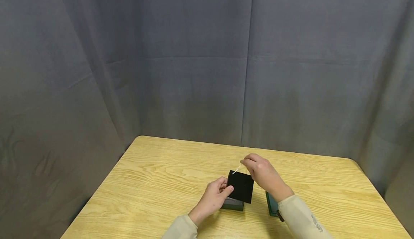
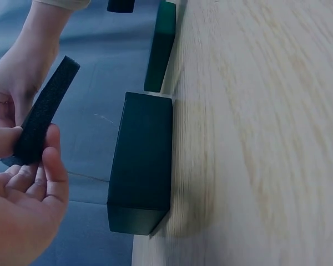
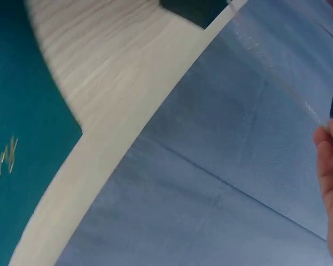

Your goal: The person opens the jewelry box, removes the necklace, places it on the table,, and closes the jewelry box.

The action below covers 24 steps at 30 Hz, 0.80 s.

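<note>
Where the forearms are brought in from the near side, both are covered by beige sleeves [image 1: 182, 228]. A shallow green box half [image 1: 272, 205], partly hidden by the right forearm, is rested on the table; gold-coloured lettering is shown on it in the right-wrist view. To its left, a dark green box [image 1: 233, 207] is set on the table, and a greyish surface is seen inside its rim. The left hand [image 1: 211, 197] is placed above this box; a square black pad [image 1: 240, 187] is gripped between its thumb and bent fingers. The pad is held clear of the box, tilted, and its thick edge is exposed in the left-wrist view. Just beyond, the right hand [image 1: 263, 172] is positioned with its fingertips closed together, and a thin, pale chain [image 1: 237, 169] is pinched between them. The chain is run aslant to the pad's upper left corner; whether it is fastened there cannot be told. The wood-grained table [image 1: 161, 170] is backed by a grey curtain [image 1: 194, 70].
</note>
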### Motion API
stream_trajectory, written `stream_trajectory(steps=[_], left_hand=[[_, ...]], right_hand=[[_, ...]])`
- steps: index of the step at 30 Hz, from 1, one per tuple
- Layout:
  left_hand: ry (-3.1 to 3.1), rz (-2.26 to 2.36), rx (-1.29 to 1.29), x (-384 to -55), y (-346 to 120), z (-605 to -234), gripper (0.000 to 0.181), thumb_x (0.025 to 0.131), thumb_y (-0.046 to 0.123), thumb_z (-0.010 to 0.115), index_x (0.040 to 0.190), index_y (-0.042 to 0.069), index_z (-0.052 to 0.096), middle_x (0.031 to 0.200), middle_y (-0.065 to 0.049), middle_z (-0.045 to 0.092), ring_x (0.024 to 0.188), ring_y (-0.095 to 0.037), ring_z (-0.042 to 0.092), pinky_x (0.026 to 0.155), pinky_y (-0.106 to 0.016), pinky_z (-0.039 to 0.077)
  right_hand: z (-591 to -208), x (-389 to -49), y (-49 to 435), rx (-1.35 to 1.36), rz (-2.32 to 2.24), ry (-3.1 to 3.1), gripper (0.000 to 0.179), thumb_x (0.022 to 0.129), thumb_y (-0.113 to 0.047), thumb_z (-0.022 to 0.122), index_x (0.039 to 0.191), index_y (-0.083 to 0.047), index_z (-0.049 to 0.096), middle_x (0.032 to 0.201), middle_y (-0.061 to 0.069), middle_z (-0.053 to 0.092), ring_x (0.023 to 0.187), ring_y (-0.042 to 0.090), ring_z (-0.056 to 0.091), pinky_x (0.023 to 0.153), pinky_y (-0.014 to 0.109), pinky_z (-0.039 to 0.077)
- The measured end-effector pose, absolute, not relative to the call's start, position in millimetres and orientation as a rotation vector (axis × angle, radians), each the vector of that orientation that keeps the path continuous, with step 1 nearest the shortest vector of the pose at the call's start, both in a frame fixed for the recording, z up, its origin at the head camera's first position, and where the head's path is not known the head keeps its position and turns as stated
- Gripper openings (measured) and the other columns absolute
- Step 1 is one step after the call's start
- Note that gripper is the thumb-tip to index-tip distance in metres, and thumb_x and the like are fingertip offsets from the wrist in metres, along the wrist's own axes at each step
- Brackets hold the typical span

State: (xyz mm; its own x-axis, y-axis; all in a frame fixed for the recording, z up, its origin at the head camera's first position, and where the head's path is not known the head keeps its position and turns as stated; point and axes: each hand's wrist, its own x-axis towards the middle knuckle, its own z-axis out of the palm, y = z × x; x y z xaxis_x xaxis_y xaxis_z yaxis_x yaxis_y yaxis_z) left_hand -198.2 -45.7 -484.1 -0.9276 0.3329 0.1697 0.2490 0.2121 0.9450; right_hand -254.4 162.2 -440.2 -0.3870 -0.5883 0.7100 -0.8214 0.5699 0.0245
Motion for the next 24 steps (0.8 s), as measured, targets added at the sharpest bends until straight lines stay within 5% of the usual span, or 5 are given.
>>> stream_trajectory(steps=[7,24], left_hand=[[2.355,1.844,0.570,-198.7,-45.2,-486.8,0.015,0.097,0.016,0.054,0.104,0.004,0.061,0.090,-0.001,0.066,0.075,-0.014,0.058,0.063,-0.023,0.047],[2.328,1.826,0.557,-191.3,-43.8,-490.1,0.020,0.096,0.014,0.056,0.112,0.003,0.062,0.094,-0.002,0.066,0.085,-0.011,0.062,0.072,-0.024,0.050]], right_hand=[[-439.5,-259.2,159.6,1.101,0.520,-2.102,0.021,0.074,0.010,0.074,0.089,-0.005,0.071,0.088,0.003,0.062,0.072,0.014,0.062,0.061,0.024,0.052],[-424.2,-264.2,168.9,0.816,0.662,-2.279,0.016,0.076,0.005,0.075,0.089,-0.006,0.073,0.084,0.001,0.064,0.070,0.013,0.061,0.060,0.028,0.053]])
